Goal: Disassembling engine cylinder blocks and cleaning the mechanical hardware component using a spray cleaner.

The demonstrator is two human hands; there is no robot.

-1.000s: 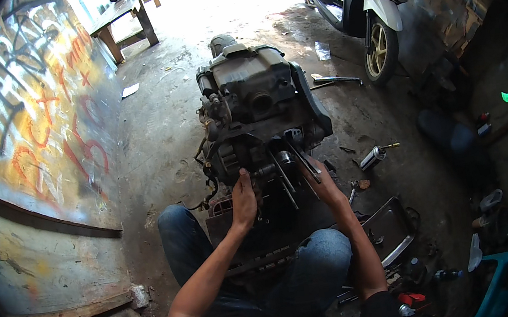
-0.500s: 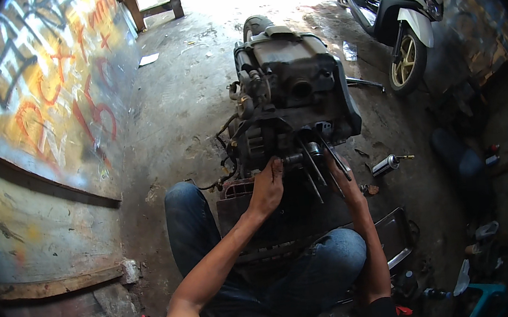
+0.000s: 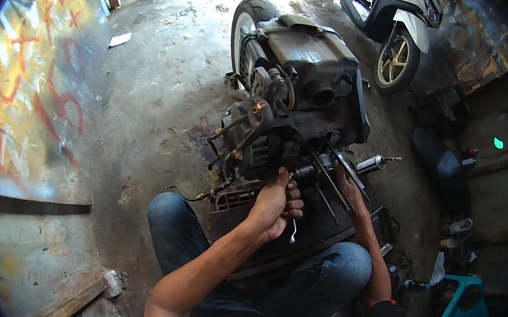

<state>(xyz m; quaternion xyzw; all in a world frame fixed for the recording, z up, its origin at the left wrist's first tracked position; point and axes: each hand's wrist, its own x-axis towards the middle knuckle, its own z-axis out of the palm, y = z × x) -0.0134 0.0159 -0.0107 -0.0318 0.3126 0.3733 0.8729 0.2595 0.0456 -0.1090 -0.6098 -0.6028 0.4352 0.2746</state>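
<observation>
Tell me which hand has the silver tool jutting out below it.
The left hand: the silver tool sticks out beneath its curled fingers. The right hand, partly behind the rods, shows no such tool.

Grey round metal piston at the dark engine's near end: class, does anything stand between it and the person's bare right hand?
Nothing visible blocks the right hand, which reaches up beside the piston. Long, straight grey metal rods project close by; whether hand and piston touch is unclear.
</observation>
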